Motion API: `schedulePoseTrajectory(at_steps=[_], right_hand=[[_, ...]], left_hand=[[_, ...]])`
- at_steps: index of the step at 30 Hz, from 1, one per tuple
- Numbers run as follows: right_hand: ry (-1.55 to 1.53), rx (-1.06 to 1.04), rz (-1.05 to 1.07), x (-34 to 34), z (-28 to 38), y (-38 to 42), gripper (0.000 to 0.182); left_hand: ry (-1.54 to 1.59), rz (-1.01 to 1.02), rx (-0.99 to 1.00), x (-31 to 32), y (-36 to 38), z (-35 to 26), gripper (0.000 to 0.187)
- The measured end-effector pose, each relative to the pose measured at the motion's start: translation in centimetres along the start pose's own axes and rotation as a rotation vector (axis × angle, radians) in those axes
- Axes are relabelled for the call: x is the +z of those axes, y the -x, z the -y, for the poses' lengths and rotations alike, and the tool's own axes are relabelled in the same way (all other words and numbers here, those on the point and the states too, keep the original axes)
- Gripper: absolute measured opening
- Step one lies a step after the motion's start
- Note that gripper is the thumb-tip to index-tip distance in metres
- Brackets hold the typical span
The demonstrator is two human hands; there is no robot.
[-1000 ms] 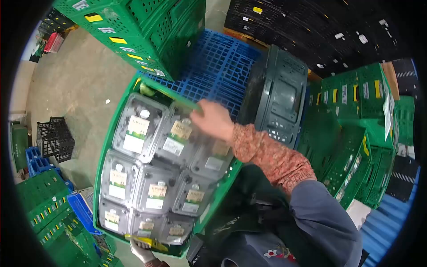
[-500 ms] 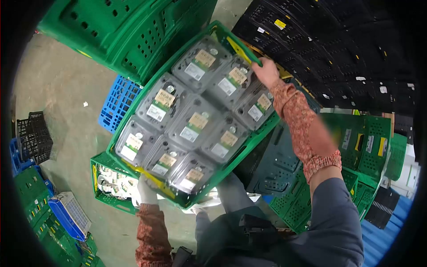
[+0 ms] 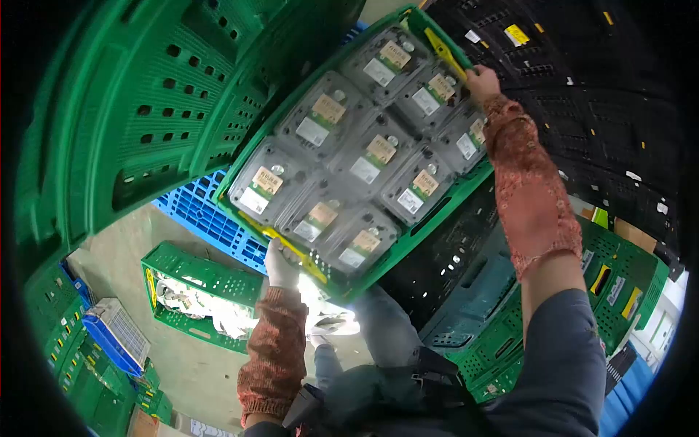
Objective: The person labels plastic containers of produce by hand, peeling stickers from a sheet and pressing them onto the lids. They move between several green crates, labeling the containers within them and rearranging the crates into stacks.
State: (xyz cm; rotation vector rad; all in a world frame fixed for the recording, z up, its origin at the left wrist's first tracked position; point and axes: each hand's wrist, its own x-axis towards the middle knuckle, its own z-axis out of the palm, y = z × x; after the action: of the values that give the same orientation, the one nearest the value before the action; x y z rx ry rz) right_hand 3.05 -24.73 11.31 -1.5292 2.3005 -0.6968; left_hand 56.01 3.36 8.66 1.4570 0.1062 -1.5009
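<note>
Grasping a green crate [image 3: 429,229] at opposite ends, the left hand [image 3: 281,266] and right hand [image 3: 483,84] are clasping its rim with their fingers; labelled boxes [image 3: 373,159] are filling it; it is overlapping a blue pallet [image 3: 212,222] in view, near black crates [image 3: 590,124].

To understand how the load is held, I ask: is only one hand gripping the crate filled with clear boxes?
No, the left hand and the right hand each grip one end of the green crate.

Head camera looks forward and down — close.
</note>
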Motion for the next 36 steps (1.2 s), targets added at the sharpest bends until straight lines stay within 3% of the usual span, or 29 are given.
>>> schedulePoseTrajectory(at_steps=[4, 5, 7, 9, 13, 15, 16, 18, 19, 20, 21, 23, 26, 27, 29, 30, 35, 36], right_hand=[[0.0, -0.042, 0.045, -0.7, -1.0, 0.2, 0.044], [0.032, -0.034, 0.031, -0.8, -0.8, -1.9, 0.044], [0.109, -0.139, -0.019, -0.8, -1.6, -2.8, 0.044], [0.05, -0.178, 0.151, -2.7, 0.8, -1.3, 0.046], [0.119, -0.319, 0.112, -2.5, 0.0, -2.1, 0.062], [-0.137, -0.365, -0.061, -2.7, -0.8, 0.5, 0.065], [0.034, -0.105, -0.108, -4.2, -1.3, 2.1, 0.06], [0.274, 0.203, -0.42, -4.0, -1.6, 9.7, 0.059], [0.32, 0.374, -0.41, -3.1, -1.2, 12.6, 0.063], [0.359, 0.357, -0.512, -0.4, -4.4, 14.1, 0.065], [0.203, 0.574, -0.203, 0.9, -6.3, 16.1, 0.058], [-0.146, 0.64, -0.17, 1.3, -5.1, 18.6, 0.045], [-0.686, 0.727, -0.106, 4.1, -3.1, 22.5, 0.025], [-0.679, 0.694, -0.095, 4.5, -3.1, 22.8, 0.025], [-0.661, 0.625, -0.084, 3.8, -2.7, 20.6, 0.024], [-0.658, 0.575, -0.089, 3.8, -2.9, 19.3, 0.029], [-0.596, 0.672, -0.05, 3.4, 0.3, 17.4, 0.029], [-0.612, 0.652, 0.014, 3.8, -0.6, 16.7, 0.03]], left_hand=[[-0.012, 0.022, -0.02, -1.5, -0.1, 1.2, 0.028], [-0.008, 0.029, -0.029, 0.7, -0.6, 0.1, 0.029], [0.031, 0.094, -0.056, 0.1, -1.5, 0.8, 0.029], [0.008, 0.045, -0.047, 1.0, -1.0, 1.1, 0.031], [0.028, -0.027, 0.003, 1.2, -0.2, 2.4, 0.042], [0.057, -0.101, -0.011, 1.2, 0.1, 2.8, 0.047], [0.054, -0.124, -0.016, 1.6, 0.0, 2.6, 0.047], [0.108, -0.139, -0.064, 2.0, -0.2, 1.8, 0.044], [0.084, -0.143, -0.048, 2.6, 0.1, 1.4, 0.042], [0.066, -0.143, -0.024, 3.0, 0.5, 1.3, 0.041], [0.047, -0.168, -0.025, 2.9, 0.2, 1.4, 0.041], [0.01, -0.219, -0.029, 2.7, -0.3, 1.5, 0.039], [-0.013, -0.049, 0.023, 1.1, -1.6, 2.4, 0.029], [0.0, 0.018, 0.032, 0.7, -1.9, 2.7, 0.026], [-0.081, -0.103, -0.003, 2.1, -2.9, 2.2, 0.03], [0.062, -0.011, -0.047, 2.3, -2.8, 2.0, 0.035], [0.056, 0.106, 0.011, 2.4, -2.6, 2.8, 0.039], [0.085, 0.015, -0.035, 2.7, -1.8, 2.4, 0.038]])
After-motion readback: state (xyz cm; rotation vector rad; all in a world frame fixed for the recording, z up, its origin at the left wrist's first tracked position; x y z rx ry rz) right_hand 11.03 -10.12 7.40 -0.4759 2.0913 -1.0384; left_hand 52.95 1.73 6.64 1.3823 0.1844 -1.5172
